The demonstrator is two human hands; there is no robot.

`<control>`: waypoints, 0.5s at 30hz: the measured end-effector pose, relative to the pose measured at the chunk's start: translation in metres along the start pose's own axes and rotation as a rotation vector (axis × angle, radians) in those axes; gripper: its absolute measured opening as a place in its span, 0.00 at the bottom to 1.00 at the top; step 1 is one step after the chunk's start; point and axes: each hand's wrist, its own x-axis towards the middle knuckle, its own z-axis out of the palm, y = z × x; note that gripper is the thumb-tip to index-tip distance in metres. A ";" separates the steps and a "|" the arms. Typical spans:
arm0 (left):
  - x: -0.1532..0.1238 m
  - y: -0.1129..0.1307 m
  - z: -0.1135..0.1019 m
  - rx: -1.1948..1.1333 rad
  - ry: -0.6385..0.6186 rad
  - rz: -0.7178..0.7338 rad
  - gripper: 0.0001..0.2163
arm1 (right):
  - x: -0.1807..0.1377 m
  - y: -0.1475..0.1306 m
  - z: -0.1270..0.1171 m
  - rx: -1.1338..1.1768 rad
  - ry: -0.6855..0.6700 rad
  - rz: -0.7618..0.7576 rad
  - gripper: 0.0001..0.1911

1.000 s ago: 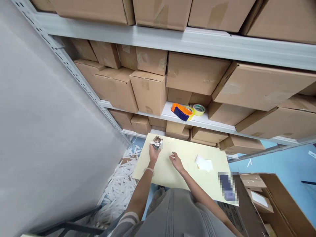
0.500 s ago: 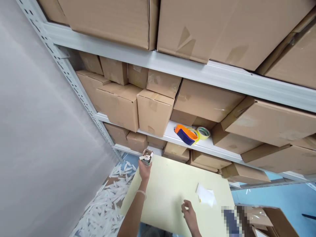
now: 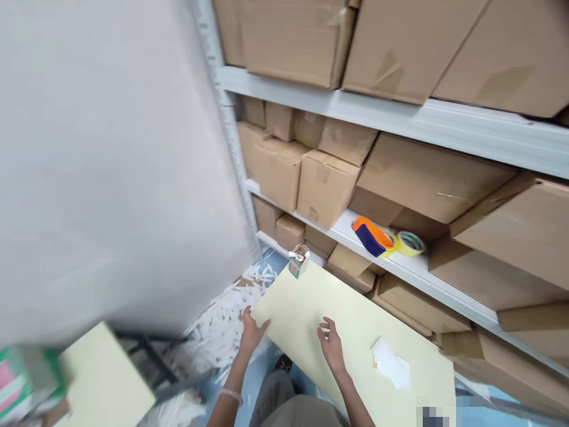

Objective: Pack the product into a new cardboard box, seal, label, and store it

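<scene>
Passage lies open over the table (image 3: 353, 320) between the small box (image 3: 297, 265) and papers (image 3: 393, 364); shelving (image 3: 382, 121) blocks beyond.

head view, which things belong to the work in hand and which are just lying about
Likely in use:
- pale table, left hand by its edge, right hand above it
- small box at its far left corner
- white papers, perhaps

Apparently just lying about:
- tape dispenser, tape roll
- shelved cartons
- scattered white strips
</scene>
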 end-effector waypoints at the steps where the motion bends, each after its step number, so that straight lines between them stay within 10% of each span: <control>1: -0.017 -0.006 -0.018 -0.049 0.028 -0.049 0.36 | -0.004 -0.002 0.001 -0.013 -0.064 -0.029 0.26; 7: -0.150 0.002 -0.117 0.039 0.380 -0.149 0.34 | -0.051 -0.004 0.012 -0.101 -0.463 -0.237 0.31; 15: -0.316 0.001 -0.191 0.114 0.768 -0.366 0.35 | -0.139 0.005 0.066 -0.218 -0.930 -0.356 0.36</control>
